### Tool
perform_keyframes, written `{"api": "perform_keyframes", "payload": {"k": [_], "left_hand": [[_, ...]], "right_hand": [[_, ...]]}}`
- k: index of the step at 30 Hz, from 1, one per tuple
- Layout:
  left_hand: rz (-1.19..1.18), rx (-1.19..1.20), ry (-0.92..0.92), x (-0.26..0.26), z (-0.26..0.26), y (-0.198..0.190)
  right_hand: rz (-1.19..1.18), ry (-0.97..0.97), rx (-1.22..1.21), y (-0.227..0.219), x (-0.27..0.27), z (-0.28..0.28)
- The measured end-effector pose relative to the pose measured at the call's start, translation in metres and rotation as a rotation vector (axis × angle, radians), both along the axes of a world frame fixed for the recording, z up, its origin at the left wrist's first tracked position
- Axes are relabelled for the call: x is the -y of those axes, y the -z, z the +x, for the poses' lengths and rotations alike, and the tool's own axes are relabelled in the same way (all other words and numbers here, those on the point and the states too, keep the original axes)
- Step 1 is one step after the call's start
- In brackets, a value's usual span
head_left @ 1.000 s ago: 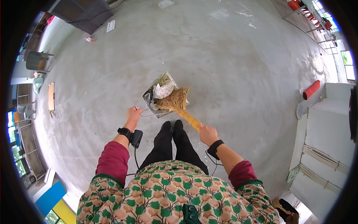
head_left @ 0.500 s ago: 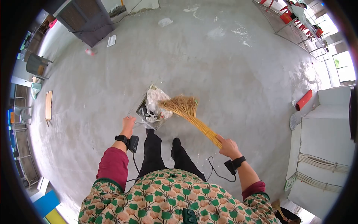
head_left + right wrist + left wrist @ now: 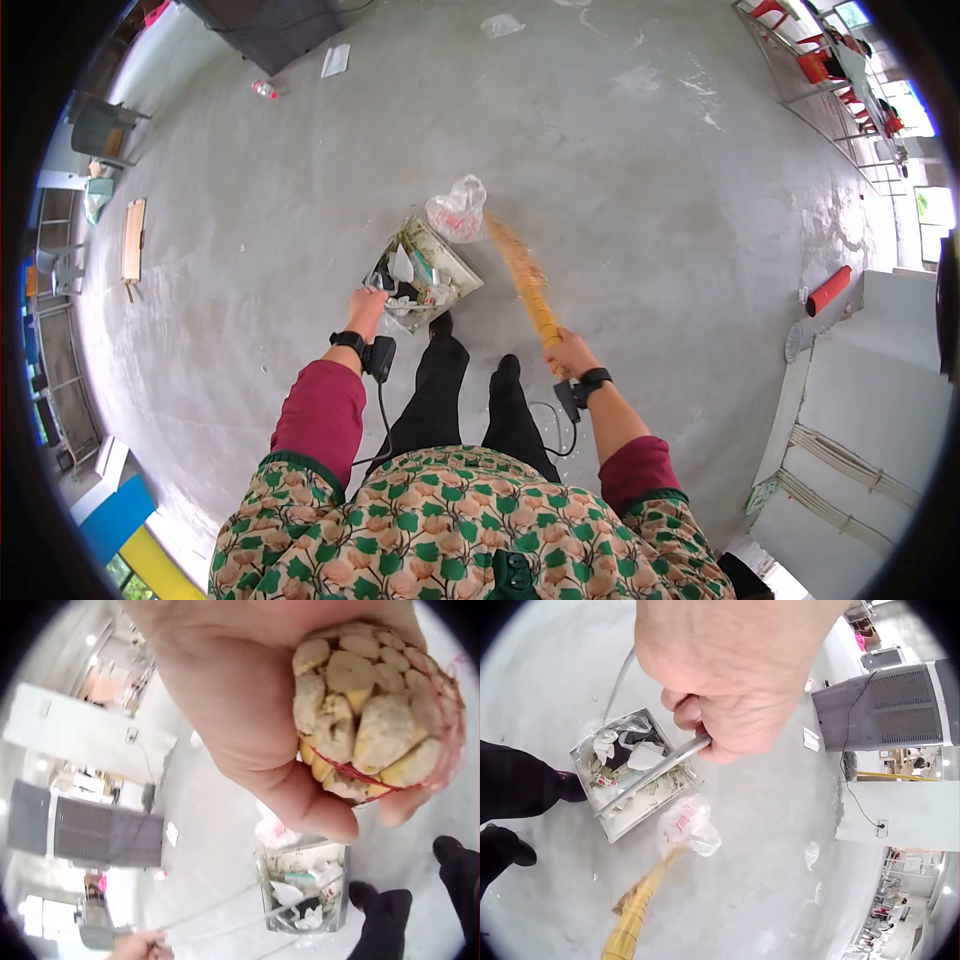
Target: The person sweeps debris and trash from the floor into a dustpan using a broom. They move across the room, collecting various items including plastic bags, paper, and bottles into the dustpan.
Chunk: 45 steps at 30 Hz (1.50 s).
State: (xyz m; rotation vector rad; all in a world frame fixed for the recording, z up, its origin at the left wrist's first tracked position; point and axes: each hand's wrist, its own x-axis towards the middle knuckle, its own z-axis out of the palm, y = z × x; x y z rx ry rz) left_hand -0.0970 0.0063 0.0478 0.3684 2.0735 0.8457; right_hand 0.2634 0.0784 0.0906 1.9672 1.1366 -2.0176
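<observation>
My left hand (image 3: 367,312) grips the metal handle (image 3: 656,771) of a dustpan (image 3: 455,262) that holds paper scraps, wrappers and dry bits. In my right hand (image 3: 572,354) is the yellow bound handle of a straw broom (image 3: 538,305), its bristles blurred. The right wrist view shows that hand's fingers curled round the broom's butt end (image 3: 375,712), tied with red string. A clear plastic bag (image 3: 457,210) with red print lies on the floor at the dustpan's far edge, beside the bristle tips.
Both feet stand just behind the dustpan. Farther off lie a bottle (image 3: 264,89), a white sheet (image 3: 336,60) and another plastic bag (image 3: 502,25). A grey cabinet (image 3: 275,30) stands at the upper left, a red roll (image 3: 829,291) at the right.
The plastic bag has gone from on top of the dustpan's contents to the floor beyond it. The broom has turned more upright, its bristles away from the dustpan. My right hand has moved inward.
</observation>
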Motion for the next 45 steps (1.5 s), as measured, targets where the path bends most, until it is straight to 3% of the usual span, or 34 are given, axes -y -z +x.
{"api": "perform_keyframes", "payload": {"k": [1,2,4,8,10,12,16,20,22,23,25,27,30,33,35,39,40,43,45], "left_hand": [[-0.021,0.047,-0.023,0.001,0.004,-0.004],[-0.021,0.018,-0.004,0.008,-0.003,0.016],[-0.010,-0.014,-0.001,0.013,-0.013,0.031],[-0.009,-0.024,-0.082,0.017,-0.036,0.019],[-0.051,-0.002,-0.112,0.024,-0.046,0.016],[-0.024,0.015,-0.153,0.032,-0.056,0.023],[-0.056,0.045,-0.214,0.053,-0.061,0.043],[-0.130,-0.117,-0.234,0.055,-0.067,0.057],[-0.146,-0.132,-0.233,0.052,-0.070,0.049],[-0.136,-0.049,-0.277,0.050,-0.072,0.045],[-0.125,0.039,-0.333,0.052,-0.073,0.045],[-0.025,0.124,-0.449,0.056,-0.077,0.051],[0.002,0.084,-0.464,0.057,-0.079,0.032],[-0.078,0.017,-0.389,0.070,-0.084,0.045],[-0.072,0.006,-0.416,0.062,-0.082,0.038],[-0.032,0.020,-0.521,0.045,-0.067,0.044],[-0.051,-0.005,-0.516,0.038,-0.069,0.048],[-0.083,0.066,-0.580,0.020,-0.067,0.029],[0.007,0.103,-0.660,0.009,-0.071,0.015]], "right_hand": [[0.017,-0.150,0.097,-0.008,0.006,-0.015],[0.006,-0.160,0.104,-0.010,0.011,-0.025],[0.043,-0.436,0.077,-0.017,0.015,-0.039],[0.086,-0.550,-0.074,-0.048,0.010,-0.033],[0.022,-0.413,0.019,-0.074,-0.002,-0.033],[0.061,-0.397,0.047,-0.069,-0.021,-0.034],[0.144,-0.282,0.045,-0.025,-0.060,-0.071],[0.095,-0.327,0.111,0.011,-0.083,-0.133],[0.354,-0.664,0.224,0.027,-0.080,-0.155],[0.354,-0.674,0.226,0.030,-0.076,-0.160],[0.441,-1.104,0.428,0.000,-0.066,-0.173],[0.390,-1.305,0.341,-0.029,-0.064,-0.170],[0.405,-1.356,0.269,-0.039,-0.076,-0.142],[0.476,-1.262,0.281,-0.069,-0.108,-0.131],[0.256,-0.873,0.208,-0.079,-0.134,-0.131],[0.290,-0.640,0.073,-0.042,-0.164,-0.170],[0.301,-0.651,0.057,-0.027,-0.167,-0.184],[0.452,-0.984,0.122,0.017,-0.149,-0.211],[0.154,-1.144,0.145,0.000,-0.145,-0.225]]}}
